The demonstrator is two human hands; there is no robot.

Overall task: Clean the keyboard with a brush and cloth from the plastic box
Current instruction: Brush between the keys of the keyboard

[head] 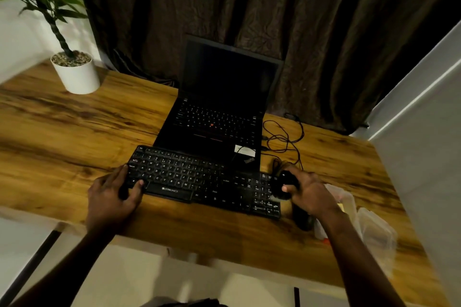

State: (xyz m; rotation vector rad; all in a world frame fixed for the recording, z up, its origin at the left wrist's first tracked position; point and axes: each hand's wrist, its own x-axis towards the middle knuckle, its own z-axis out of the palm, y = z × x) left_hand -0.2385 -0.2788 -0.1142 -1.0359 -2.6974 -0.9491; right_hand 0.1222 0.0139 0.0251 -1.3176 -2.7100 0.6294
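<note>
A black keyboard (199, 179) lies across the near part of the wooden table (74, 132), just in front of an open laptop. My left hand (112, 192) grips its left end, thumb on the keys and fingers around the edge. At the keyboard's right end, my right hand (309, 192) is closed over a black mouse (284, 182). A dark shape (303, 219) lies under that wrist; I cannot tell what it is. A clear plastic box (346, 202) stands right of my right hand, blurred, with yellow and orange bits showing. No brush or cloth can be made out.
The black laptop (219, 112) has a dark screen. Tangled black cables (284, 137) lie to its right. A white pot with a plant (77, 75) stands at the far left corner. A loose clear lid (376, 232) lies by the box. Dark curtains hang behind the table.
</note>
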